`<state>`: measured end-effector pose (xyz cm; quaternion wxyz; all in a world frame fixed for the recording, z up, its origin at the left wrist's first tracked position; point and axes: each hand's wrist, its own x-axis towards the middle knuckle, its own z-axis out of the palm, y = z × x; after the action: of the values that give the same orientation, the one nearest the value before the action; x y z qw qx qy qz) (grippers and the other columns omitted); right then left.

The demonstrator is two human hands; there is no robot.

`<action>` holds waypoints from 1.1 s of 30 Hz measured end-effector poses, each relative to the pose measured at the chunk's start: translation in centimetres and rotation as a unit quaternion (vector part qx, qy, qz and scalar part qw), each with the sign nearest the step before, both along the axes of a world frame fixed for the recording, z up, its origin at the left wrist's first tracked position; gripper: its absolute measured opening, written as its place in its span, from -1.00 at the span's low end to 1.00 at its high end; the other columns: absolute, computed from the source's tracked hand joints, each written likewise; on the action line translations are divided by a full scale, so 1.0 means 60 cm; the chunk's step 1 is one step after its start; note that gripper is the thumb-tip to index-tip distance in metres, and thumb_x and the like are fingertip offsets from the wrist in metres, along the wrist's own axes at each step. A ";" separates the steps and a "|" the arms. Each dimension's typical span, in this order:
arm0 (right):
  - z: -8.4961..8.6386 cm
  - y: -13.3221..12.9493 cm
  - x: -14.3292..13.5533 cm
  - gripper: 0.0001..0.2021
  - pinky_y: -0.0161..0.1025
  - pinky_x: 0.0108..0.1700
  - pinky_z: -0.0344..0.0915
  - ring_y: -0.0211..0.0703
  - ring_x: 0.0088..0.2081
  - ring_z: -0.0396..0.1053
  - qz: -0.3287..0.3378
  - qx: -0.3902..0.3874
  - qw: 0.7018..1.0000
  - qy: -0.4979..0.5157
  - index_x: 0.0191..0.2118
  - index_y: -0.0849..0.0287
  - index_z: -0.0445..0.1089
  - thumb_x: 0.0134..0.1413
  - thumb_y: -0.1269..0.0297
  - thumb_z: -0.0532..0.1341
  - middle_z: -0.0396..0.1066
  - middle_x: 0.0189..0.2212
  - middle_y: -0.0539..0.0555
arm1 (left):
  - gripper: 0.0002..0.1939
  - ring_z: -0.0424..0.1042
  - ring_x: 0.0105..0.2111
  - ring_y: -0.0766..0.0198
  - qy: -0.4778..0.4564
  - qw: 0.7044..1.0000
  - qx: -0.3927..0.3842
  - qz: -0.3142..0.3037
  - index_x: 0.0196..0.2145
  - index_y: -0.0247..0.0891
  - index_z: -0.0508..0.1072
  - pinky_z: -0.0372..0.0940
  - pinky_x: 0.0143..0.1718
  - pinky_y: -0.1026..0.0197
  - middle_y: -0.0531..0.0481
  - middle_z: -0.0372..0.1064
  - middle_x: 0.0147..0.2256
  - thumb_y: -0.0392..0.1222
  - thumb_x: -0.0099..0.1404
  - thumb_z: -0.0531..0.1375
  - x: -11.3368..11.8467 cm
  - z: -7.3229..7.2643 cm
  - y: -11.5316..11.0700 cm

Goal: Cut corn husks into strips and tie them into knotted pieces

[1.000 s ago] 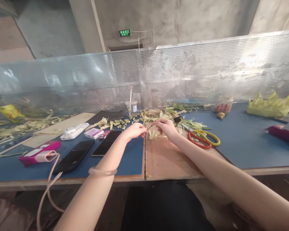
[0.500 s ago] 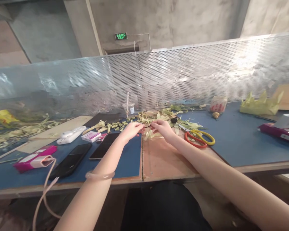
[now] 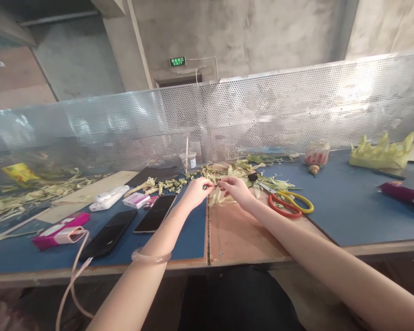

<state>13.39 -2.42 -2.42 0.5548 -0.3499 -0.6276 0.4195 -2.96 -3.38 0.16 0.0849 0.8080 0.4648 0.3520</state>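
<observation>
My left hand [image 3: 197, 191] and my right hand [image 3: 235, 187] meet fingertip to fingertip above the work surface, both pinched closed. Between them is a short piece of thin dark cord [image 3: 216, 185], mostly hidden by the fingers. Pale, dry husk strips [image 3: 224, 198] lie beneath and behind the hands. A small dark bundle [image 3: 253, 177] sits just beyond my right hand. Beside my right forearm lie scissors [image 3: 290, 202] with one red and one yellow handle, blades pointing toward the husks.
Left of my arm lie a dark phone [image 3: 155, 214], a black power bank [image 3: 108, 234] with a cable, a pink pack [image 3: 60, 231] and a white case [image 3: 109, 197]. Knotted husk pieces [image 3: 172, 185], a plastic cup [image 3: 189, 160], a jar [image 3: 316, 155] and a yellow-green basket [image 3: 381, 154] stand farther back.
My fingertips have come closer together, and less of the dark cord shows between them. The whole view has shifted slightly, so the table things appear a little lower and farther right.
</observation>
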 end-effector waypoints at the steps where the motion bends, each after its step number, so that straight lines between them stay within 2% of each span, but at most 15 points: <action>1: -0.001 0.002 0.000 -0.85 -0.35 -0.52 0.25 -0.27 -0.50 0.28 -0.011 0.007 1.000 -0.014 -0.45 0.21 0.34 -0.12 0.23 0.20 0.34 -0.53 0.02 | -0.84 0.38 -0.35 0.22 0.010 1.000 0.000 0.003 -0.38 -0.24 0.46 0.21 -0.26 0.23 -0.04 0.43 -0.35 -0.15 0.14 0.12 0.000 0.000 -0.002; 8: -0.007 0.009 0.004 -0.88 -0.33 -0.44 0.16 -0.25 -0.49 0.25 -0.108 0.087 0.980 -0.141 -0.48 0.20 0.31 -0.08 0.26 0.12 0.31 -0.57 -0.01 | -0.82 0.32 -0.44 0.27 0.039 0.999 0.002 -0.021 -0.42 -0.21 0.32 0.13 -0.37 0.28 0.04 0.38 -0.43 -0.15 0.25 -0.02 0.007 -0.005 -0.011; 13: -0.006 0.006 0.004 -0.90 -0.31 -0.39 0.12 -0.24 -0.47 0.22 -0.206 0.165 0.939 -0.218 -0.52 0.19 0.26 -0.06 0.33 0.08 0.28 -0.56 0.00 | -0.82 0.25 -0.49 0.29 0.047 0.999 -0.006 -0.014 -0.43 -0.21 0.25 0.08 -0.44 0.30 0.07 0.29 -0.51 -0.19 0.27 -0.07 0.016 -0.009 -0.011; 19: -0.011 0.013 0.001 -0.91 -0.29 -0.33 0.12 -0.17 -0.38 0.22 -0.243 0.250 0.889 -0.295 -0.52 0.17 0.17 -0.08 0.44 0.04 0.25 -0.51 0.05 | -0.84 0.26 -0.47 0.30 -0.003 0.997 -0.044 -0.064 -0.47 -0.23 0.21 0.12 -0.39 0.29 0.08 0.28 -0.49 -0.20 0.25 -0.04 0.017 -0.012 -0.003; 24: -0.010 0.015 -0.003 -0.90 -0.27 -0.30 0.13 -0.13 -0.34 0.20 -0.257 0.289 0.866 -0.316 -0.53 0.15 0.13 -0.08 0.46 0.02 0.24 -0.49 0.07 | -0.85 0.25 -0.46 0.31 -0.038 0.990 -0.075 -0.110 -0.47 -0.24 0.22 0.15 -0.37 0.28 0.08 0.24 -0.51 -0.20 0.23 -0.02 0.018 -0.014 0.004; 26: -0.009 0.015 -0.004 -0.90 -0.27 -0.30 0.13 -0.13 -0.35 0.20 -0.256 0.298 0.869 -0.302 -0.53 0.15 0.13 -0.09 0.46 0.01 0.23 -0.50 0.07 | -0.85 0.24 -0.47 0.32 -0.057 0.987 -0.084 -0.124 -0.47 -0.25 0.22 0.16 -0.37 0.28 0.08 0.22 -0.52 -0.18 0.23 0.00 0.020 -0.010 0.001; 28: -0.007 0.016 -0.002 -0.91 -0.28 -0.33 0.12 -0.16 -0.38 0.19 -0.245 0.291 0.883 -0.273 -0.54 0.16 0.14 -0.10 0.44 0.02 0.22 -0.51 0.05 | -0.85 0.24 -0.48 0.34 -0.087 0.983 -0.090 -0.136 -0.47 -0.25 0.22 0.17 -0.38 0.29 0.09 0.22 -0.52 -0.17 0.22 0.01 0.022 -0.007 -0.003; 30: -0.004 0.017 0.004 -0.92 -0.30 -0.37 0.11 -0.20 -0.44 0.18 -0.216 0.255 0.915 -0.228 -0.54 0.17 0.17 -0.09 0.40 0.04 0.22 -0.55 0.01 | -0.84 0.25 -0.49 0.34 -0.127 0.979 -0.092 -0.129 -0.47 -0.25 0.23 0.18 -0.40 0.29 0.09 0.25 -0.52 -0.15 0.22 0.01 0.023 -0.005 -0.006; 33: 0.000 0.018 0.015 -0.88 -0.32 -0.44 0.09 -0.28 -0.52 0.16 -0.145 0.158 0.967 -0.141 -0.53 0.19 0.22 -0.08 0.29 0.09 0.21 -0.60 -0.05 | -0.82 0.31 -0.50 0.32 -0.160 0.979 -0.087 -0.086 -0.46 -0.25 0.24 0.21 -0.42 0.28 0.06 0.31 -0.50 -0.12 0.22 0.00 0.023 -0.009 -0.003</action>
<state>14.30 -1.33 -2.39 0.5641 -0.4000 -0.7004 0.1767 -1.59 -3.54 -0.37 0.2580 0.7678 0.4024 0.4267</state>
